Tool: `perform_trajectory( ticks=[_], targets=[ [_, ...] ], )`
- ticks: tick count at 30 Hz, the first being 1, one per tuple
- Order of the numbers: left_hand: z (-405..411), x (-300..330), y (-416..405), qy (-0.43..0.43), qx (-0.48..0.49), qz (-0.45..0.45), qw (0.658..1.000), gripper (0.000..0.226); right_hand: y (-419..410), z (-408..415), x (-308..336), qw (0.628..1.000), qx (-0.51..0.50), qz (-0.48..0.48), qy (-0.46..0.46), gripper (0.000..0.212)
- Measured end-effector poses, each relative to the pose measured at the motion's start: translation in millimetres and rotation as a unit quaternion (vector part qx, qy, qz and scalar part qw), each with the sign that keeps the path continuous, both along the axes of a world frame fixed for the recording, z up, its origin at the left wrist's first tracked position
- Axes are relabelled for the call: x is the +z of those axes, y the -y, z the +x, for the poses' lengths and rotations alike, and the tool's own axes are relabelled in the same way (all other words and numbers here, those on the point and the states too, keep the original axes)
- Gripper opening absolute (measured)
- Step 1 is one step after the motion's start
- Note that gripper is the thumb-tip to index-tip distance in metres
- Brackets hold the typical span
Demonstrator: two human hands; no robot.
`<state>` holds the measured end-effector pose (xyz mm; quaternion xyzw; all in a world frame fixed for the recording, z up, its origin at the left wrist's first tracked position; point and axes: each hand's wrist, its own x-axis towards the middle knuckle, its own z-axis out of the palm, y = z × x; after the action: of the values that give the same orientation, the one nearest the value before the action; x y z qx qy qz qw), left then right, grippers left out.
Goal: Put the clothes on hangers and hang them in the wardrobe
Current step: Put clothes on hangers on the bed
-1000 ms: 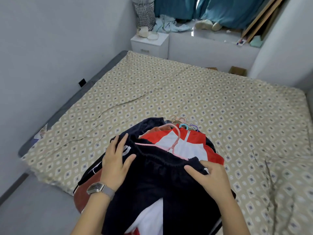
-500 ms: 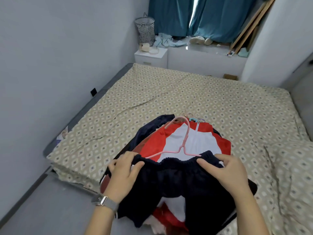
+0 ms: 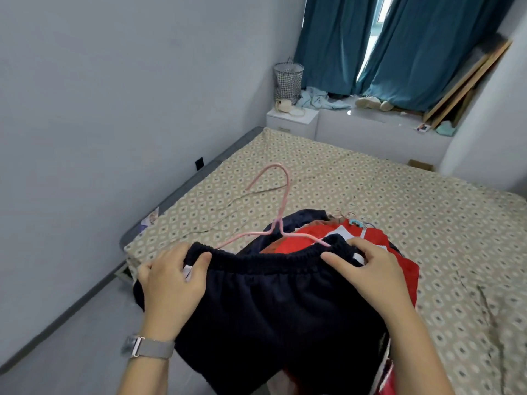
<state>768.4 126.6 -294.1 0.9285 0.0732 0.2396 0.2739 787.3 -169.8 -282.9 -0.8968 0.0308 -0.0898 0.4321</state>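
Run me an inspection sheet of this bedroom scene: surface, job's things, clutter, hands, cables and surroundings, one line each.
Surface: bed with a patterned beige sheet, lightly wrinkled.
Job's things: dark shorts held up by the waistband, with a pink hanger rising from it; red and white garment and spare hangers lie on the bed behind.
Clutter: clothes and shoes on the window ledge; checked basket.
Hands: left hand and right hand each grip a waistband end.
Cables: nothing seen.
Surroundings: grey walls, teal curtains, white nightstand, wooden boards.
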Motion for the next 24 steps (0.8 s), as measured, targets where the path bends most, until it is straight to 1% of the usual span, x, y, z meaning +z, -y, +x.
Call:
perform_trajectory(
  ticks=[3,4,6,7,9,10,11,12,14,19,22,24],
  targets=[
    [-17.2,8.4,-25.0,-0.002,0.058,-0.003,0.998,0.047,-8.0,13.3,-1.4,0.998,0.053,0.016,-0.004,0.058],
    [-22.9,10.8,-29.0,-0.010,0.075,0.002,0.997,0.049,-13.2,17.3,-1.7,0.998,0.069,0.013,-0.003,0.063],
    [-33.6,13.7,-34.6,-0.035,0.103,0.007,0.994,0.052,-25.7,23.2,-1.0,0.995,0.097,0.013,0.005,0.062],
    [-38.4,13.2,-37.7,-0.049,0.111,0.004,0.993,0.053,-31.7,25.3,0.0,0.994,0.108,0.018,0.003,0.057],
    [-48.9,11.0,-43.5,-0.067,0.123,-0.011,0.990,0.051,-43.6,28.2,0.6,0.991,0.130,0.033,-0.006,0.036],
    [-54.4,9.4,-45.5,-0.076,0.129,-0.025,0.988,0.046,-49.2,29.6,-1.2,0.989,0.140,0.042,-0.009,0.026],
    [-60.3,8.2,-46.7,-0.082,0.135,-0.044,0.987,0.039,-55.0,30.6,-3.0,0.988,0.150,0.047,-0.010,0.020],
    [-66.0,5.4,-48.4,-0.087,0.140,-0.064,0.984,0.030,-60.6,32.2,-6.2,0.986,0.157,0.053,-0.013,0.019],
    [-76.2,0.6,-51.8,-0.092,0.153,-0.083,0.981,0.023,-72.3,33.5,-11.5,0.982,0.177,0.059,-0.022,0.023],
    [-93.6,-5.5,-71.1,-0.084,0.189,-0.083,0.975,0.022,-104.2,37.5,-18.2,0.977,0.208,0.044,-0.015,0.031],
    [-106.2,-4.6,-93.7,-0.074,0.217,-0.082,0.970,0.023,-134.0,40.0,-19.8,0.973,0.229,0.041,-0.014,0.049],
    [-115.2,-3.1,-115.1,-0.065,0.233,-0.084,0.967,0.026,-160.4,40.8,-18.2,0.971,0.238,0.034,-0.004,0.057]
  ],
)
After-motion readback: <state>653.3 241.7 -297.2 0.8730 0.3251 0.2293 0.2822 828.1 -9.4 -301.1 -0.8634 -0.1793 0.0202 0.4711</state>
